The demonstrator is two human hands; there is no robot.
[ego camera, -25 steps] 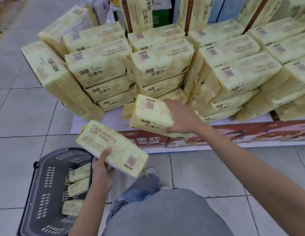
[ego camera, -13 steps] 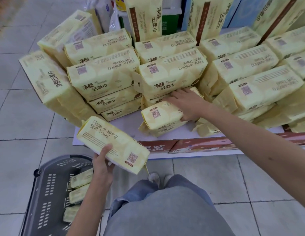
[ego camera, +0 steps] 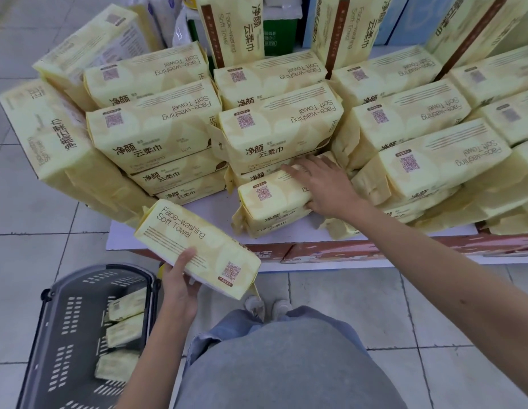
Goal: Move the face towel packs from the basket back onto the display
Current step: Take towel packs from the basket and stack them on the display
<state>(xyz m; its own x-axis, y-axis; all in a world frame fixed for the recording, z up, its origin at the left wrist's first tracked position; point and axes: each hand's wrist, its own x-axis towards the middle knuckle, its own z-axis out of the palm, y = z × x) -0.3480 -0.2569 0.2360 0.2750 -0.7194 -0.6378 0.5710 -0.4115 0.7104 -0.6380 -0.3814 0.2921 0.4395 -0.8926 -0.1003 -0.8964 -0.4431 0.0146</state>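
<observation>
My left hand [ego camera: 180, 287] grips a yellow face towel pack [ego camera: 198, 246] from below, holding it tilted above the floor between the basket and the display. My right hand [ego camera: 327, 187] lies over the right end of a second pack [ego camera: 271, 202], fingers on top and thumb at its front. That pack rests on another pack at the front of the white display board [ego camera: 203, 214], against the middle stack [ego camera: 280, 131]. The dark basket [ego camera: 65, 290] stands on the floor at lower left, with three more packs [ego camera: 125, 305] along its right side.
Stacks of the same yellow packs fill the low display from left [ego camera: 156, 134] to right [ego camera: 442, 160]. A large pack [ego camera: 50, 143] leans on the left corner. Tall packs and boxes stand behind. My legs and shoes [ego camera: 265, 305] are just before the red display base.
My right hand has carried its pack forward from the display's front edge and set it down against the middle stack. My left hand has kept its pack almost still.
</observation>
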